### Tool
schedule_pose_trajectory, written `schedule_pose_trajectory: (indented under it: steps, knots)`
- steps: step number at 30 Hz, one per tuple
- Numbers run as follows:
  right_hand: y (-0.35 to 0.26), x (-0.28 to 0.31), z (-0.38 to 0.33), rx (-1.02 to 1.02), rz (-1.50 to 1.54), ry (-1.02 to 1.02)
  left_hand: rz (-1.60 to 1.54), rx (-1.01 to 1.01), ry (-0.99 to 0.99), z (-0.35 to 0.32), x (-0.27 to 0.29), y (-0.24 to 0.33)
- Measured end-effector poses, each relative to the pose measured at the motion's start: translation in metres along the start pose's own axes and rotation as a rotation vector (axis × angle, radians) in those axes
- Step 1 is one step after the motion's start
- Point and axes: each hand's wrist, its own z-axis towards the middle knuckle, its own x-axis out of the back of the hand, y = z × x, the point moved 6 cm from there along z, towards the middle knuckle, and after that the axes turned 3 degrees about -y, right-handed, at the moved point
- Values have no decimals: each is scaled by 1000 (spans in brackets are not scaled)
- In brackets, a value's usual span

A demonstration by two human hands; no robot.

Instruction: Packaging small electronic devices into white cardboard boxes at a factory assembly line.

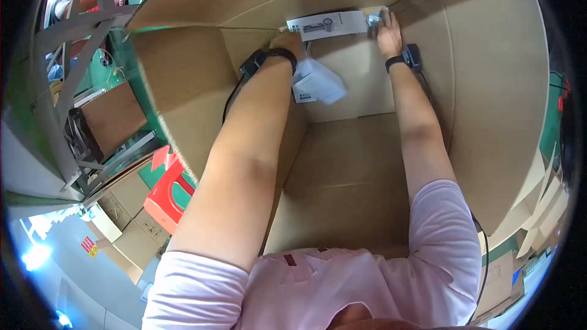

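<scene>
Left hand (288, 43), its grip hidden, and right hand (389, 36), fingers extended, flank the white printed box (342, 23).

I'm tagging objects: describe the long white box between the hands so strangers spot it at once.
Look into the big open cardboard carton. At its far end, between the left hand and the right hand, is a long, narrow white box. A dark picture of a device sets it apart from the white item below it in view.
</scene>
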Motion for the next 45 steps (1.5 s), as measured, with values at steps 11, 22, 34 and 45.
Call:
schedule_pose_trajectory:
  steps: [11, 22, 34, 45]
  knots:
    - [-55, 51, -37, -135, 132, -27, -234, -35, -258, -32, -101, 16]
    - [-93, -8, 45, -62, 219, -797, -227, 7, -133, -34, -136, 17]
    - [-70, -69, -67, -672, 766, -762, -413, 216, 90, -58, -107, 46]
    - [-134, 100, 76, 100, -127, -615, -433, 133, -53, -66, -90, 30]
